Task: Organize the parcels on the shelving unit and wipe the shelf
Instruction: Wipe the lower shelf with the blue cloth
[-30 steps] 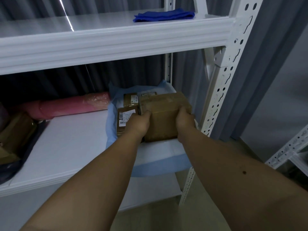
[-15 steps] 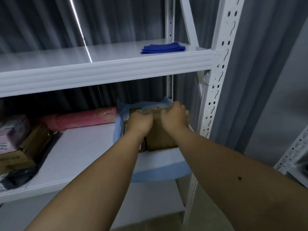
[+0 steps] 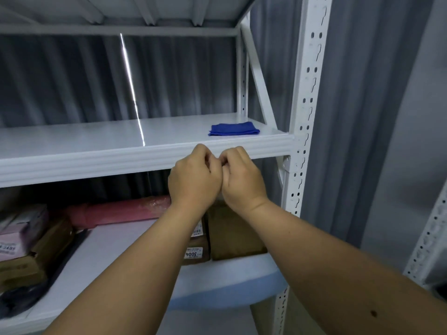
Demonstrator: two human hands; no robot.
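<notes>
Both hands, left point(image 3: 194, 176) and right point(image 3: 242, 177), curled and empty below the blue cloth point(image 3: 233, 129), parcels point(image 3: 232, 233) shelved, apparently ahead of wiping.

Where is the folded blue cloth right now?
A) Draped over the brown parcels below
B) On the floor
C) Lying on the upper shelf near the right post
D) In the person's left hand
C: the blue cloth lies folded on the upper shelf, untouched, above both hands.

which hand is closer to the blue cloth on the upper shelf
Right. The right hand is just below and in front of the blue cloth; the left hand is beside it, further left.
</notes>
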